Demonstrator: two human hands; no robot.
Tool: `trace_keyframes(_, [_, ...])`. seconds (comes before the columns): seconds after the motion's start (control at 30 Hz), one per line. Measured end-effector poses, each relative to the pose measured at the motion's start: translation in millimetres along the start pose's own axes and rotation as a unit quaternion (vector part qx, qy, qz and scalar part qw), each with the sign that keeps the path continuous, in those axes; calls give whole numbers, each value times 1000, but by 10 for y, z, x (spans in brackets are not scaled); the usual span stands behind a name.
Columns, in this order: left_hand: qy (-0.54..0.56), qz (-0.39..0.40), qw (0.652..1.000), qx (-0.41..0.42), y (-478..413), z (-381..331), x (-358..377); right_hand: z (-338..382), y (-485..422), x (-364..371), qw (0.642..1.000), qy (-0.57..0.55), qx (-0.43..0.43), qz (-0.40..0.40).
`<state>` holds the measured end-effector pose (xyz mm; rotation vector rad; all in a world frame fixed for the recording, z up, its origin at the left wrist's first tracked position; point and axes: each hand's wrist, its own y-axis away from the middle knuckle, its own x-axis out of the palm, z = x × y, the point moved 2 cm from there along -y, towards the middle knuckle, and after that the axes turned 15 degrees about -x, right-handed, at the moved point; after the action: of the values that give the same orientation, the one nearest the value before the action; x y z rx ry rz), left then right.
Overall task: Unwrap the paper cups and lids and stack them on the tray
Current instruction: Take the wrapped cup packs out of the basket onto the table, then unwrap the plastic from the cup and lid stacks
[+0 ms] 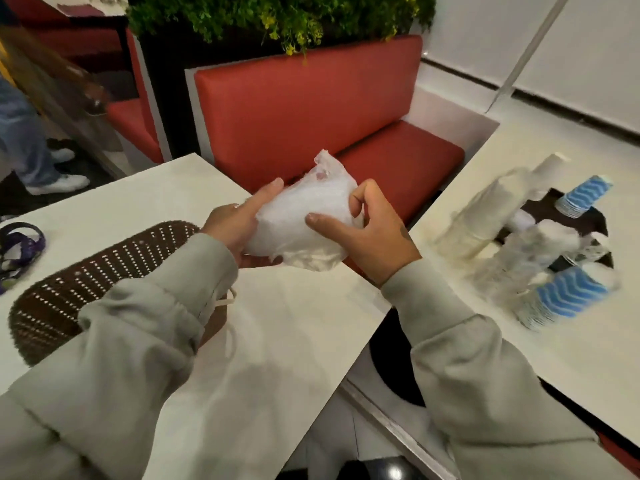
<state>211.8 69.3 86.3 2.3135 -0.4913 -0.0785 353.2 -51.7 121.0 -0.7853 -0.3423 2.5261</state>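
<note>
Both hands hold a plastic-wrapped stack of white lids (pixel 300 220) in the air above the near table's far edge. My left hand (pixel 239 226) cups its left side and underside. My right hand (pixel 374 230) grips the right side, fingers pinching the wrap. The wrap's twisted end sticks up at the top. A brown perforated tray (pixel 69 296) lies on the near table at the left, partly under my left sleeve. On the right table, wrapped white cups (pixel 491 206) and blue-striped cups (pixel 568 296) lean on a dark tray (pixel 595 220).
A red bench seat (pixel 398 157) stands behind the gap between the two white tables. A planter with greenery tops the bench back. A purple lanyard (pixel 17 247) lies at the far left. A person's legs stand at the upper left.
</note>
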Motion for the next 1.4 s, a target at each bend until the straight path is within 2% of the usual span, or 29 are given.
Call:
trace_keyframes(0.13, [-38, 66, 997, -31, -67, 304, 677, -246, 424, -510, 995, 37, 56, -75])
trace_keyframes(0.3, [-109, 122, 985, -62, -98, 828, 1675, -672, 1088, -1259, 979, 61, 145, -132])
trace_keyframes(0.5, [-157, 176, 966, -105, -57, 1340, 2640, -1104, 1660, -2032, 964, 83, 192, -162])
trace_keyframes(0.63, [-188, 211, 950, -133, 96, 1679, 3332, -1473, 2078, -2638, 949, 56, 240, -198])
trace_keyframes(0.77, [-247, 243, 927, -145, 315, 1980, 3964, -1776, 2332, -3283, 941, 62, 251, -218])
trace_keyframes(0.93, [-264, 228, 930, -114, 366, 2270, 4732, -2056, 2460, -4081, 942, 117, 254, -188])
trace_keyframes(1.07, [-179, 285, 927, -165, 538, 2370, 5304, -2200, 2423, -4573, 941, 177, 251, -144])
trace_keyframes(1.27, [-160, 223, 950, -151, 474, 2396, 5789, -2405, 2306, -4877, 932, 282, 215, -70])
trace_keyframes(1.4, [-216, 198, 951, -99, 355, 2419, 5859, -2491, 2261, -4871, 925, 323, 199, -22])
